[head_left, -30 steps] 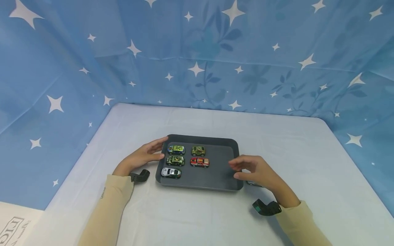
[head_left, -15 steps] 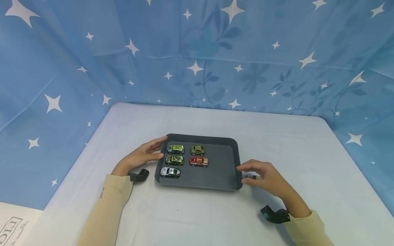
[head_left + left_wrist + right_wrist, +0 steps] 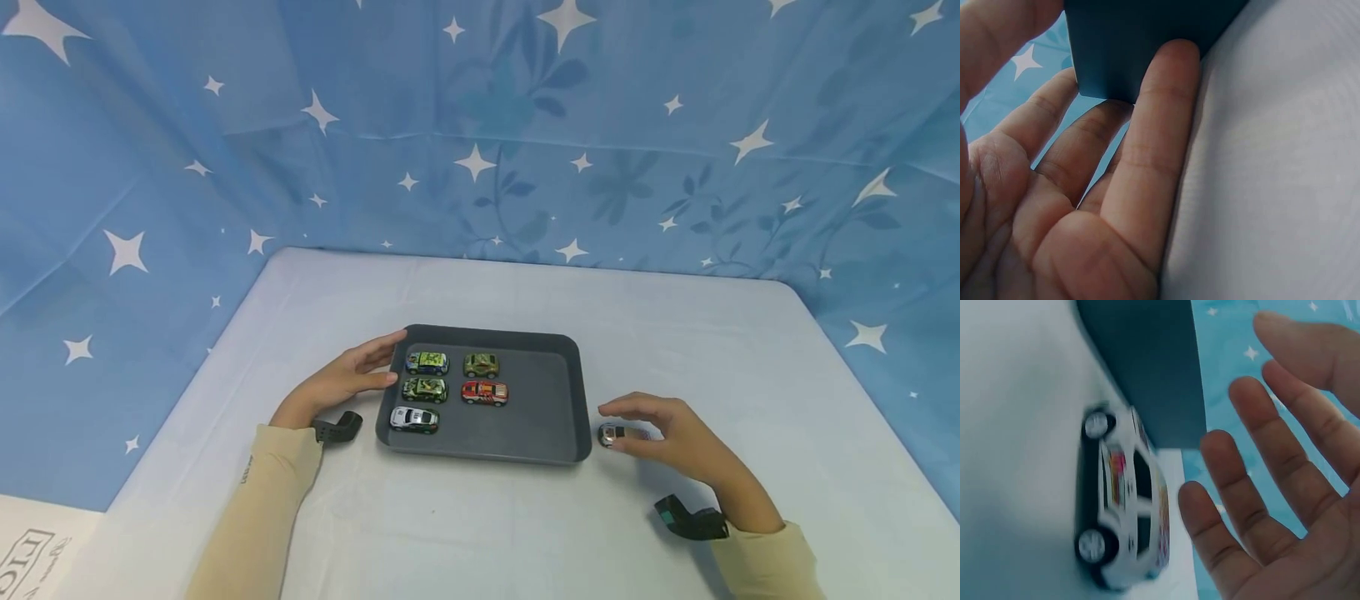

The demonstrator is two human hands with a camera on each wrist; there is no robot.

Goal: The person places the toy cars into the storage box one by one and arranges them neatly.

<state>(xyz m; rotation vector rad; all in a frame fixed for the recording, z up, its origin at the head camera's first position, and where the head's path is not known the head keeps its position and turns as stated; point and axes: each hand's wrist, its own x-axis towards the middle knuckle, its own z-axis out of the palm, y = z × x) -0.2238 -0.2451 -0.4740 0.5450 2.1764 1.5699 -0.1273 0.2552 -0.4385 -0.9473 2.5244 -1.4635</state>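
Note:
A dark grey tray (image 3: pixel 536 408) lies on the table with several toy cars in its left and middle parts. My left hand (image 3: pixel 337 379) touches the tray's left edge with extended fingers; in the left wrist view, the fingers (image 3: pixel 1157 125) rest along the tray wall. To the right of the tray, my right hand (image 3: pixel 686 442) hovers around a white toy car (image 3: pixel 1125 500) with its fingers spread and apart from it. That car (image 3: pixel 611 434) stands on the table, partly hidden by the hand in the head view.
In the tray are a white car (image 3: pixel 415 419), a red car (image 3: pixel 484 393) and several green-patterned cars (image 3: pixel 425 390). A white cloth (image 3: pixel 480 525) covers the table. A blue star-patterned curtain (image 3: pixel 420 100) hangs behind it.
My right hand has moved right, from over the tray's right rim to the car beside it, uncovering more of that car. The left hand has stayed at the tray's edge.

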